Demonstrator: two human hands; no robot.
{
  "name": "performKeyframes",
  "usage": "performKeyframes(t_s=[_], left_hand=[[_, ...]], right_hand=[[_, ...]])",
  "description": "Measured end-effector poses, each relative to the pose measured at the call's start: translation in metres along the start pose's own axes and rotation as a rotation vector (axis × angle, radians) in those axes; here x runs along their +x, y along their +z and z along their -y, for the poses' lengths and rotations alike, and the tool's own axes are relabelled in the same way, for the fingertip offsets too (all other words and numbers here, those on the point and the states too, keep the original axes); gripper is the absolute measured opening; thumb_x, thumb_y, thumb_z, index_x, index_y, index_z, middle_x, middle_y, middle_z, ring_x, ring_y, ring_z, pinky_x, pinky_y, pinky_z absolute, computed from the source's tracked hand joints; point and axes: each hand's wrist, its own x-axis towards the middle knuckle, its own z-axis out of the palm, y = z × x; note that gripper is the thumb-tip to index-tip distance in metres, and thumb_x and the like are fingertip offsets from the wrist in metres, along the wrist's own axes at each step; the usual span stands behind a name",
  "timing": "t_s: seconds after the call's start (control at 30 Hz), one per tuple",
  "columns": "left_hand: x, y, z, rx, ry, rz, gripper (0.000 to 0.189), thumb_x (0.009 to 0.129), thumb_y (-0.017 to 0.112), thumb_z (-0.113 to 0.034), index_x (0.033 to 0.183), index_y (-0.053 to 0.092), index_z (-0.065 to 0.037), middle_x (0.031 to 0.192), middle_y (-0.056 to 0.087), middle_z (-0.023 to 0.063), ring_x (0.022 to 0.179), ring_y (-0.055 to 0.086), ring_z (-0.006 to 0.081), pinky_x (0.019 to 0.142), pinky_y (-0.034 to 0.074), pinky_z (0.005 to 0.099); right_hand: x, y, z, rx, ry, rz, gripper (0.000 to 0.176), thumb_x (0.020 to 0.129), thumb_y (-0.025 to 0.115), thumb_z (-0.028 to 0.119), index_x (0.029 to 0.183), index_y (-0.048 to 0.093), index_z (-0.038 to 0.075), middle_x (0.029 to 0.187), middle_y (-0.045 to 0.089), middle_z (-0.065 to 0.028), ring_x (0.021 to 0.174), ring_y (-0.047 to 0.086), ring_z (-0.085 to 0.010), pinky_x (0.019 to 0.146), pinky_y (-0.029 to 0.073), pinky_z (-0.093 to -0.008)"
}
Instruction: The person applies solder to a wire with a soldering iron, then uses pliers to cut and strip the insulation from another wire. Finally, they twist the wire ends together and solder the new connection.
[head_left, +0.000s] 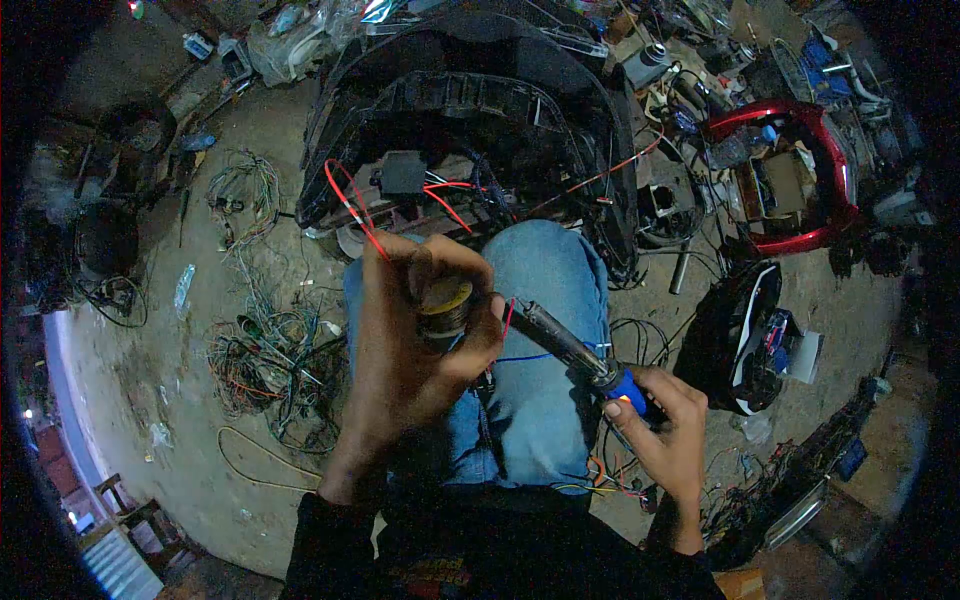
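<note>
My left hand grips a small round tin with a yellowish top and also pinches a red wire that loops up toward the open black scooter body. My right hand holds a soldering iron by its blue handle. The iron's metal tip points left and reaches the tin at my left fingers. Both hands hover over my knees in blue jeans.
Tangled wire bundles lie on the dirt floor at left. A red scooter panel holding parts sits at right, with a black-and-white fairing below it. Tools and clutter crowd the top edge.
</note>
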Motion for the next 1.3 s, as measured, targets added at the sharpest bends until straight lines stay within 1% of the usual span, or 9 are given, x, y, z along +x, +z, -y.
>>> performKeyframes(t_s=[0.27, 0.37, 0.47, 0.57, 0.77, 0.87, 0.97, 1.07, 1.3], left_hand=[[0.001, -0.001, 0.003, 0.016, -0.002, 0.012, 0.053, 0.081, 0.076, 0.003, 0.109, 0.034, -0.009, 0.093, 0.058, 0.0047, 0.082, 0.056, 0.0159, 0.078, 0.046, 0.0305], [0.002, -0.002, 0.003, 0.087, 0.046, 0.020, 0.052, 0.081, 0.076, 0.003, 0.109, 0.034, -0.010, 0.091, 0.056, 0.0040, 0.081, 0.054, 0.0151, 0.077, 0.046, 0.0305], [0.001, -0.003, -0.003, -0.022, -0.067, 0.029, 0.053, 0.081, 0.077, 0.003, 0.110, 0.034, -0.010, 0.090, 0.056, 0.0035, 0.080, 0.054, 0.0147, 0.076, 0.046, 0.0304], [0.001, -0.003, 0.000, 0.059, -0.016, 0.028, 0.053, 0.081, 0.077, 0.002, 0.110, 0.034, -0.009, 0.089, 0.055, 0.0032, 0.080, 0.054, 0.0143, 0.076, 0.047, 0.0296], [0.003, 0.000, -0.002, 0.000, 0.013, -0.008, 0.051, 0.082, 0.078, 0.002, 0.109, 0.036, -0.009, 0.089, 0.056, 0.0031, 0.080, 0.054, 0.0133, 0.075, 0.047, 0.0287], [0.004, -0.004, -0.004, 0.113, -0.004, 0.050, 0.052, 0.082, 0.077, 0.002, 0.110, 0.035, -0.009, 0.090, 0.056, 0.0031, 0.080, 0.054, 0.0135, 0.076, 0.047, 0.0290], [0.002, 0.002, 0.009, 0.045, 0.053, -0.009, 0.053, 0.082, 0.077, 0.003, 0.111, 0.035, -0.009, 0.090, 0.056, 0.0034, 0.080, 0.054, 0.0133, 0.075, 0.048, 0.0293], [0.002, 0.005, 0.004, -0.027, 0.021, -0.036, 0.053, 0.081, 0.077, 0.003, 0.110, 0.035, -0.009, 0.090, 0.057, 0.0038, 0.079, 0.054, 0.0135, 0.075, 0.048, 0.0297], [0.003, 0.002, 0.004, 0.003, 0.019, -0.009, 0.053, 0.082, 0.078, 0.002, 0.111, 0.035, -0.008, 0.091, 0.058, 0.0045, 0.079, 0.054, 0.0148, 0.076, 0.047, 0.0303]], right_hand=[[0.001, -0.001, 0.002, -0.001, -0.009, 0.002, 0.035, 0.084, 0.082, 0.023, 0.103, 0.071, -0.004, 0.094, 0.072, -0.0179, 0.084, 0.071, -0.0303, 0.077, 0.054, -0.0378], [0.001, 0.000, 0.002, 0.009, -0.004, -0.008, 0.035, 0.084, 0.082, 0.023, 0.104, 0.071, -0.004, 0.094, 0.072, -0.0181, 0.084, 0.071, -0.0303, 0.077, 0.054, -0.0375], [0.001, 0.000, 0.001, 0.003, -0.007, -0.006, 0.035, 0.084, 0.082, 0.022, 0.105, 0.071, -0.004, 0.094, 0.073, -0.0182, 0.083, 0.071, -0.0302, 0.077, 0.055, -0.0373], [0.001, 0.000, 0.000, 0.002, -0.020, -0.008, 0.035, 0.084, 0.082, 0.021, 0.105, 0.071, -0.005, 0.094, 0.073, -0.0182, 0.083, 0.072, -0.0300, 0.077, 0.055, -0.0372], [0.001, 0.001, -0.001, 0.005, -0.022, -0.015, 0.035, 0.083, 0.083, 0.021, 0.104, 0.071, -0.004, 0.094, 0.073, -0.0177, 0.083, 0.072, -0.0300, 0.077, 0.056, -0.0365], [0.000, 0.001, 0.000, 0.011, -0.013, -0.024, 0.035, 0.083, 0.083, 0.021, 0.103, 0.071, -0.004, 0.094, 0.073, -0.0175, 0.083, 0.072, -0.0298, 0.077, 0.056, -0.0366], [0.001, 0.001, -0.001, 0.006, -0.029, -0.020, 0.035, 0.083, 0.083, 0.021, 0.104, 0.071, -0.004, 0.095, 0.073, -0.0181, 0.083, 0.072, -0.0299, 0.076, 0.056, -0.0368], [0.002, 0.000, 0.000, 0.003, -0.031, -0.009, 0.036, 0.083, 0.083, 0.022, 0.104, 0.071, -0.005, 0.095, 0.073, -0.0190, 0.084, 0.072, -0.0304, 0.076, 0.056, -0.0370], [0.001, 0.001, -0.002, 0.010, -0.035, -0.024, 0.037, 0.083, 0.083, 0.022, 0.105, 0.071, -0.005, 0.096, 0.073, -0.0193, 0.084, 0.072, -0.0307, 0.077, 0.056, -0.0372]])
